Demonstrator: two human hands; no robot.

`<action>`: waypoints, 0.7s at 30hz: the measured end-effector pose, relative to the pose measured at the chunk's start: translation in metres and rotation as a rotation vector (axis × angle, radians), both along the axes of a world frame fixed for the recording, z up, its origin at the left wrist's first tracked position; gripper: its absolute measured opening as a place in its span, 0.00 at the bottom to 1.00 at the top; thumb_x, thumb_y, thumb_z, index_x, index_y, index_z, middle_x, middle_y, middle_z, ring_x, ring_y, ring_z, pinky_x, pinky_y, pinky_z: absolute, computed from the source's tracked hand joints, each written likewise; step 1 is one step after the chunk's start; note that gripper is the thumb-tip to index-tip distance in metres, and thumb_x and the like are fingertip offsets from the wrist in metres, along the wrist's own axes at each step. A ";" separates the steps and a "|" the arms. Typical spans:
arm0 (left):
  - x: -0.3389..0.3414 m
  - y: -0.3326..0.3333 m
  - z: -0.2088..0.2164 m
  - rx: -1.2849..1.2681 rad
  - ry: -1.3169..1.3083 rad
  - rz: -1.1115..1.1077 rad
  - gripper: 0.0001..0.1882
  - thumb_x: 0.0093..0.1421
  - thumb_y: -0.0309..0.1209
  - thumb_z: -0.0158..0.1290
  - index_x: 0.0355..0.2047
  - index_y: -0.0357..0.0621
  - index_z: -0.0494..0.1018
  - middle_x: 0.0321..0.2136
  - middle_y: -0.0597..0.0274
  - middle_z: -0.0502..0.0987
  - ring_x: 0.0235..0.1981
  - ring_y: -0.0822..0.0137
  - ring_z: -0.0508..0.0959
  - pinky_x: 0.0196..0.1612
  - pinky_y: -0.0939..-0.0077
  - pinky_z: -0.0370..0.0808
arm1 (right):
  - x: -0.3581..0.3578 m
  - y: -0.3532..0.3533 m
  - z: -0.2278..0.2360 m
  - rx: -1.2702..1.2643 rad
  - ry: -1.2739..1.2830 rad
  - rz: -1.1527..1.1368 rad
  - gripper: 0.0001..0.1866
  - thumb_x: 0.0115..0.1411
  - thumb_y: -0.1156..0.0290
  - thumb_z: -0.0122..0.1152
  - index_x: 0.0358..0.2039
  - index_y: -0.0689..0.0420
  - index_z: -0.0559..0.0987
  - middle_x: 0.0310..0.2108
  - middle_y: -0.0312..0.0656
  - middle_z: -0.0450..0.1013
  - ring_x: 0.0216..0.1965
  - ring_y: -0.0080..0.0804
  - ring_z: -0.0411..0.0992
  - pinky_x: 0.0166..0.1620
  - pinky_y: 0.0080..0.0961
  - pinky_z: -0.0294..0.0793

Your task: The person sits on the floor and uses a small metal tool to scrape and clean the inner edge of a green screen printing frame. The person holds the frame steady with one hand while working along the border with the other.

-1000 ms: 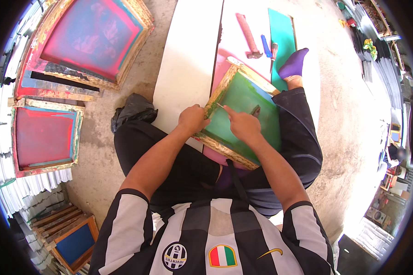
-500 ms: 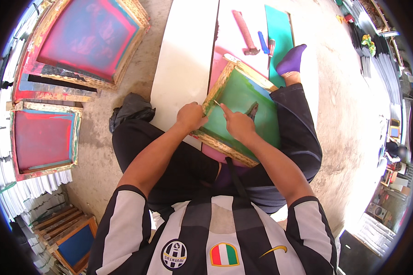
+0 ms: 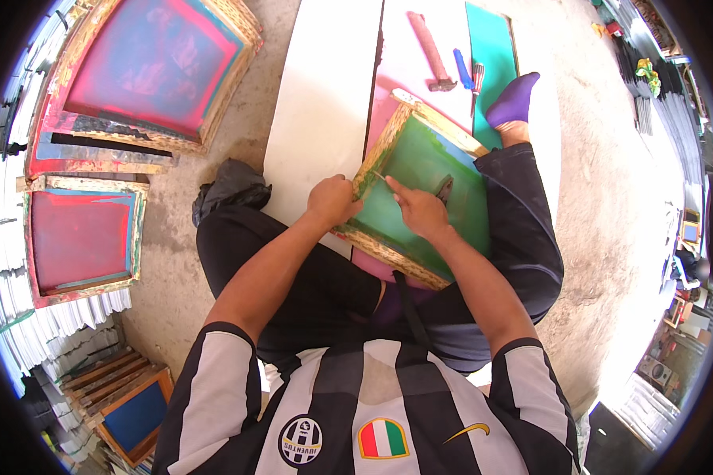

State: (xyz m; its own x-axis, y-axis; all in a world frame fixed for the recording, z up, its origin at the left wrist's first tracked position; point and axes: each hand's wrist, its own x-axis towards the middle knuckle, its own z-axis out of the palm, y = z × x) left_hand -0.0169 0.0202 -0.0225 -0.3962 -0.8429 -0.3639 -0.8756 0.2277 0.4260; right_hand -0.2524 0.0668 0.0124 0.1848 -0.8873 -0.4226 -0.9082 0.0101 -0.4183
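A screen-printing frame (image 3: 396, 257) with pale wooden sides and green mesh lies tilted across my lap and the board. My left hand (image 3: 334, 199) is closed at its left side, fingers curled against the wood. My right hand (image 3: 421, 210) is over the mesh, index finger stretched along a thin pale-tipped tool (image 3: 378, 174) that touches the inner left edge of the frame. The rest of that tool is hidden in the hand. A dark metal tool, perhaps pliers (image 3: 445, 188), shows beside my right hand; whether it is held I cannot tell.
Beyond the frame lie a hammer (image 3: 432, 51), a blue-handled tool (image 3: 463, 69) and a screwdriver (image 3: 478, 79). My purple-socked foot (image 3: 513, 98) rests at the frame's right. Printing frames (image 3: 87, 237) stand at the left, near a black bag (image 3: 234, 190).
The whole view has shifted slightly. Both hands keep their places on the frame, the thin tip still at its inner left edge.
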 end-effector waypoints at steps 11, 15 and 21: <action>-0.002 -0.002 0.000 -0.003 -0.009 -0.016 0.22 0.57 0.46 0.65 0.34 0.35 0.85 0.39 0.44 0.83 0.41 0.44 0.85 0.46 0.50 0.83 | -0.013 0.000 -0.027 -0.130 -0.017 0.020 0.22 0.76 0.61 0.56 0.68 0.39 0.77 0.42 0.50 0.83 0.36 0.49 0.82 0.44 0.42 0.81; -0.003 -0.005 0.000 0.028 -0.027 -0.044 0.22 0.57 0.47 0.66 0.34 0.35 0.85 0.40 0.45 0.83 0.42 0.44 0.85 0.47 0.51 0.83 | -0.035 -0.012 -0.063 -0.018 -0.614 -0.094 0.22 0.76 0.60 0.56 0.68 0.36 0.77 0.44 0.54 0.83 0.39 0.50 0.83 0.48 0.41 0.81; 0.003 -0.002 0.000 0.020 0.001 -0.025 0.23 0.58 0.47 0.66 0.35 0.34 0.85 0.40 0.44 0.83 0.42 0.44 0.85 0.48 0.50 0.83 | -0.025 -0.013 -0.032 -0.003 -0.407 -0.058 0.23 0.77 0.64 0.56 0.71 0.48 0.74 0.40 0.39 0.83 0.40 0.28 0.78 0.51 0.29 0.78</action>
State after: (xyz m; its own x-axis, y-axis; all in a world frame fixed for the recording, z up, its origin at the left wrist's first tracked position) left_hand -0.0140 0.0185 -0.0220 -0.4176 -0.8253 -0.3800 -0.8694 0.2413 0.4312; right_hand -0.2778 0.0538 -0.0200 0.2864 -0.9021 -0.3229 -0.6665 0.0545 -0.7435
